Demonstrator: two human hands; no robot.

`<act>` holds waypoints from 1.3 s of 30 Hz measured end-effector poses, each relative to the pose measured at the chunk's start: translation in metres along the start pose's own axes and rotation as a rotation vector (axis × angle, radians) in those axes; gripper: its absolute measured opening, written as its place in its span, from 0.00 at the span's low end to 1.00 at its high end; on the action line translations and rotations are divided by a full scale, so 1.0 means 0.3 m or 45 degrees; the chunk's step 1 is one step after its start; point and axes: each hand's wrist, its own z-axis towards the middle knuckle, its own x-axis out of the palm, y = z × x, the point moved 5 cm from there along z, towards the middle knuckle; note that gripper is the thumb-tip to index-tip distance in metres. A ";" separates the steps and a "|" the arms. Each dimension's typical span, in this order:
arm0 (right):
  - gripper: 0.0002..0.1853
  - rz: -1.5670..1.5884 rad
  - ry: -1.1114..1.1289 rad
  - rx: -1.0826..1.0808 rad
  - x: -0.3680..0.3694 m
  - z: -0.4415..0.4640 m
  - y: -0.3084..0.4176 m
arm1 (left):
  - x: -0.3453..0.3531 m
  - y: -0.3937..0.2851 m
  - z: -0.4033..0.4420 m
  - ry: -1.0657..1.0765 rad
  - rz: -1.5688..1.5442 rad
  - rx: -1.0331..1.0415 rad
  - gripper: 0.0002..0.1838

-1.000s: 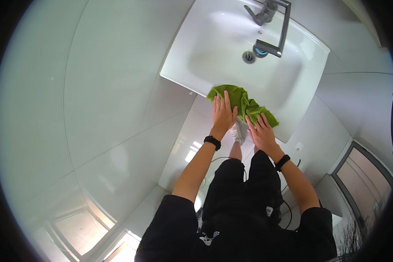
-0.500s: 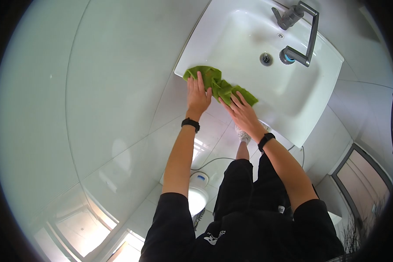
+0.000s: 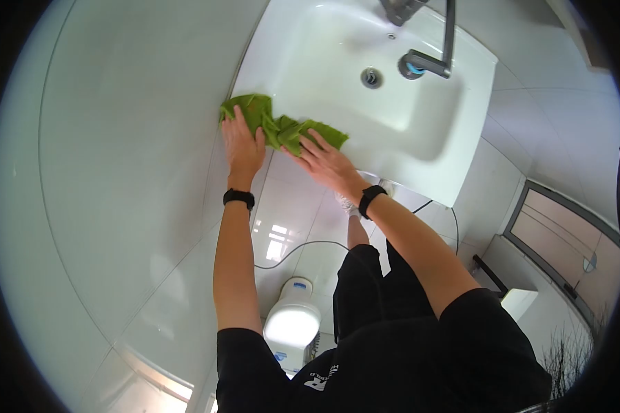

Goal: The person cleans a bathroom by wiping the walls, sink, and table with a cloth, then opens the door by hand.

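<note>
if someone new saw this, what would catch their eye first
Probably the bright green cloth, crumpled along the near rim of the white sink at its left corner. The left hand lies on its left part and the right hand on its right part. Next might be the angular grey faucet, its spout reaching over the basin beyond them.

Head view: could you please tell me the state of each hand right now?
Left hand: open, laid on one end of the green cloth.
Right hand: open, laid on the cloth's other end.
</note>
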 end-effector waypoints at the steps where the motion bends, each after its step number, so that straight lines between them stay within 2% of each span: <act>1: 0.35 -0.008 0.019 0.015 -0.001 0.004 -0.007 | 0.005 -0.009 -0.008 -0.034 0.002 -0.014 0.43; 2: 0.35 -0.009 0.034 0.024 -0.009 0.007 -0.007 | 0.003 -0.026 -0.014 -0.150 -0.002 -0.016 0.41; 5: 0.34 0.119 -0.024 0.069 -0.033 -0.007 0.006 | 0.043 -0.028 -0.024 -0.262 0.014 -0.095 0.40; 8: 0.32 0.266 -0.132 0.143 -0.031 -0.012 -0.025 | 0.050 -0.071 -0.057 -0.010 0.022 -0.150 0.40; 11: 0.32 0.382 -0.174 0.208 -0.063 -0.126 -0.027 | 0.089 -0.184 -0.166 0.055 0.037 0.004 0.41; 12: 0.32 0.409 -0.187 0.223 -0.064 -0.191 -0.038 | 0.101 -0.244 -0.212 0.058 0.051 0.073 0.41; 14: 0.33 0.467 -0.202 0.251 -0.095 -0.373 -0.074 | 0.099 -0.437 -0.308 0.292 -0.015 0.033 0.39; 15: 0.33 0.490 -0.204 0.262 -0.105 -0.470 -0.103 | 0.111 -0.535 -0.350 0.289 -0.078 0.075 0.38; 16: 0.34 0.515 -0.204 0.269 -0.121 -0.566 -0.129 | 0.211 -0.576 -0.405 0.296 0.085 0.231 0.37; 17: 0.35 0.545 -0.184 0.289 -0.133 -0.659 -0.153 | 0.188 -0.689 -0.447 0.247 0.026 0.261 0.38; 19: 0.35 0.617 -0.146 0.310 -0.190 -0.850 -0.190 | 0.190 -0.866 -0.526 0.323 -0.006 0.338 0.37; 22: 0.38 0.530 0.125 0.373 -0.180 -1.068 -0.229 | 0.295 -1.049 -0.572 0.360 -0.044 0.517 0.38; 25: 0.40 0.564 0.087 0.489 -0.172 -1.212 -0.252 | 0.303 -1.183 -0.600 0.463 -0.072 0.609 0.40; 26: 0.40 0.600 0.170 0.495 -0.164 -1.256 -0.258 | 0.297 -1.219 -0.610 0.512 -0.055 0.616 0.41; 28: 0.40 0.622 0.149 0.527 -0.180 -1.328 -0.282 | 0.297 -1.263 -0.638 0.584 -0.051 0.618 0.43; 32: 0.39 0.685 0.126 0.582 -0.178 -1.394 -0.335 | 0.294 -1.279 -0.657 0.636 0.013 0.611 0.42; 34: 0.35 0.604 0.000 0.656 -0.145 -1.444 -0.387 | 0.292 -1.291 -0.659 0.668 -0.010 0.590 0.41; 35: 0.33 0.563 -0.059 0.695 -0.129 -1.472 -0.413 | 0.292 -1.291 -0.650 0.802 -0.032 0.514 0.40; 37: 0.26 0.748 -0.062 0.875 -0.239 -1.525 -0.514 | 0.240 -1.300 -0.611 1.056 -0.072 0.370 0.39; 38: 0.24 0.840 -0.058 0.965 -0.294 -1.562 -0.553 | 0.228 -1.282 -0.592 1.003 -0.011 0.372 0.36; 39: 0.21 0.826 -0.212 0.969 -0.331 -1.607 -0.582 | 0.206 -1.271 -0.582 0.948 0.051 0.366 0.33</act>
